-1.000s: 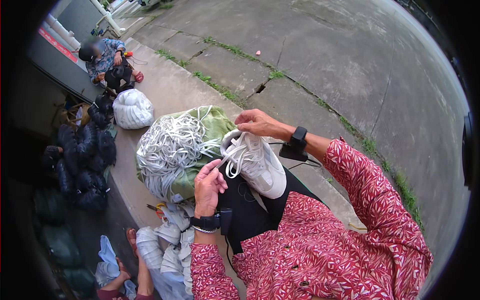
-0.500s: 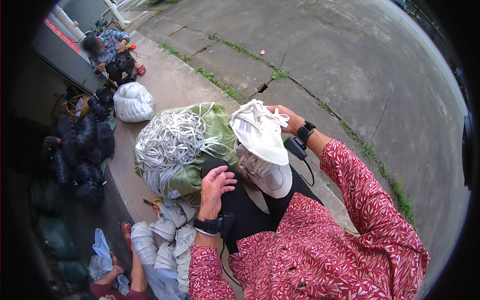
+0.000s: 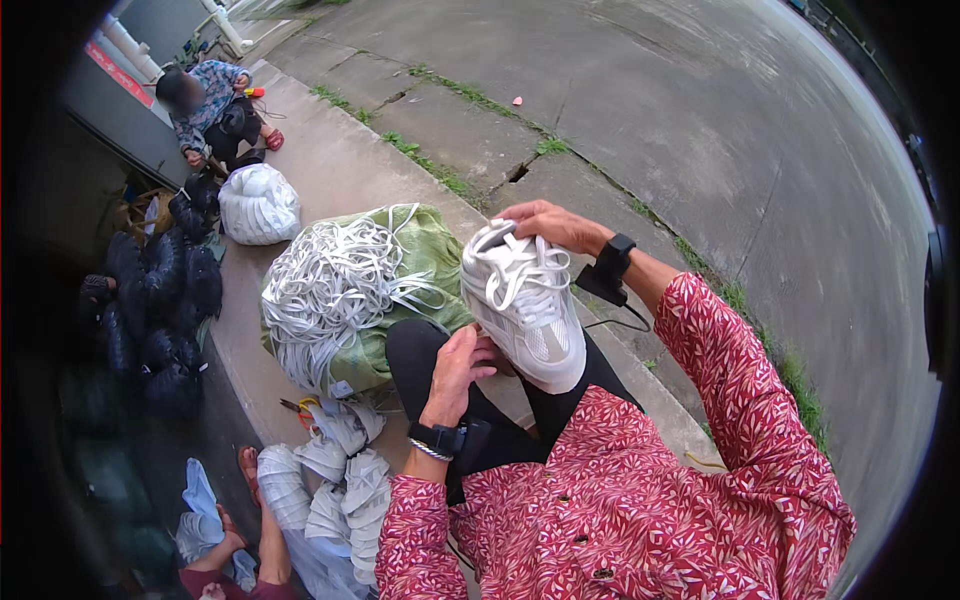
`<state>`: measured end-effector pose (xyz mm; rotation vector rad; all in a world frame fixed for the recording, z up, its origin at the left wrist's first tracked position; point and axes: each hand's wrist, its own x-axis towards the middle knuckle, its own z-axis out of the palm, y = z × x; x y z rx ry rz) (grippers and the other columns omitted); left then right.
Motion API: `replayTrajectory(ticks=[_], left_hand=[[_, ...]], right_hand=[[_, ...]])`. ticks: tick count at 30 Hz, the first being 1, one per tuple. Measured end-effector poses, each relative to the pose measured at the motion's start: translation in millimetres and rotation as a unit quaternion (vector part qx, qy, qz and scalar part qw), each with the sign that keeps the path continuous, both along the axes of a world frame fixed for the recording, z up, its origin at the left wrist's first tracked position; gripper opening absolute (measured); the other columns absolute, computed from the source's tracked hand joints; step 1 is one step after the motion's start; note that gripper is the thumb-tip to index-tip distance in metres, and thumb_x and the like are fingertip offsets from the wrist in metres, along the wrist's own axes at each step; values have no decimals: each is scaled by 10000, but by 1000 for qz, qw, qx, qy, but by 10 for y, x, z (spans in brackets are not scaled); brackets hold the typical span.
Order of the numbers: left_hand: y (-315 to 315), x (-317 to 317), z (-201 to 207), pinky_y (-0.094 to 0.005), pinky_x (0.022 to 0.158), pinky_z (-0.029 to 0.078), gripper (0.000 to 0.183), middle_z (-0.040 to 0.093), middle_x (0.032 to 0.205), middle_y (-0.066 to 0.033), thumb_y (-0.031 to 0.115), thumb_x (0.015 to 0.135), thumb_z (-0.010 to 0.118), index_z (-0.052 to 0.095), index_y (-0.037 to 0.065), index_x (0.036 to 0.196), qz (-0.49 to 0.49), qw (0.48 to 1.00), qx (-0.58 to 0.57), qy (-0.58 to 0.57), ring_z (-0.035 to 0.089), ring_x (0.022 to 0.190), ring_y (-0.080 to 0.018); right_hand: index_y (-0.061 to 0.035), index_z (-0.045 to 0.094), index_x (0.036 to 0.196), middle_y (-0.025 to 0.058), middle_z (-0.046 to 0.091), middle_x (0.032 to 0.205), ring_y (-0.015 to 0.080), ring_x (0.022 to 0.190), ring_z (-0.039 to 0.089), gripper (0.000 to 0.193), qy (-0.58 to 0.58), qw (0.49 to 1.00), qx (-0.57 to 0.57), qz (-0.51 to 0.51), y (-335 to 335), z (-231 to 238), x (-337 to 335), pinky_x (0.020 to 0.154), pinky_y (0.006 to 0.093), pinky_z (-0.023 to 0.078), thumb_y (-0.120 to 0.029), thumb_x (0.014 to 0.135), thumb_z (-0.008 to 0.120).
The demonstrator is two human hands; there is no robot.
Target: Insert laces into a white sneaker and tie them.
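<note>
A white sneaker (image 3: 535,325) with grey mesh patches and loose white laces is held above my lap, its toe pointing toward me. My right hand (image 3: 555,226) grips it at the ankle opening, thumb near the tongue and lace ends. Beside the sneaker's left side is my left hand (image 3: 460,372), its fingers apart and slightly curled; their tips are close to the sole, and whether they touch is unclear. Left of the shoe, a large heap of white shoelaces (image 3: 335,275) lies on a green woven sack (image 3: 435,240).
White shoe parts (image 3: 345,490) and yellow-handled scissors (image 3: 310,405) lie at lower left, near another person's bare legs (image 3: 270,520). Black bundles (image 3: 165,270) are piled left. A white bundle (image 3: 260,205) stands ahead, near a seated person (image 3: 215,110). A paved yard (image 3: 680,110) stretches right.
A white shoe shape overlapped the sneaker before; now one sneaker shows, laces toward me. My right hand has shifted left onto its opening. My left hand has moved right, closer to the shoe.
</note>
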<state>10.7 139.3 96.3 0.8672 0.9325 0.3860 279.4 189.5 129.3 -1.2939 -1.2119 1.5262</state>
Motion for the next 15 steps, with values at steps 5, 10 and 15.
replayTrajectory(ticks=[5, 10, 15], left_hand=[[-217, -63, -149, -337, 723, 479, 506, 571, 975, -99, 493, 917, 433, 488, 42, 1140, -14, 998, -59, 5, 570, 861, -199], [-345, 51, -190, -400, 796, 442, 652, 526, 1066, -111, 617, 844, 466, 489, 36, 1138, -57, 996, -66, 16, 503, 966, -204], [-373, 14, -291, -427, 847, 400, 697, 528, 1113, -101, 659, 806, 488, 499, 48, 1141, -15, 998, -57, 4, 482, 1030, -213]], right_hand=[[27, 492, 1225, 84, 601, 1040, 113, 863, 575, 461, 4, 1000, 4, 24, -49, -19, -153, 747, 231, 474, -86, 780, 462], [-14, 505, 1144, 50, 600, 1034, 90, 847, 551, 351, 122, 978, -166, -23, -236, -324, 377, 751, 225, 458, -152, 829, 576], [-27, 515, 1129, 27, 603, 1010, 93, 789, 554, 343, -278, 925, 164, 203, -172, -136, 243, 657, 212, 450, -166, 830, 609]])
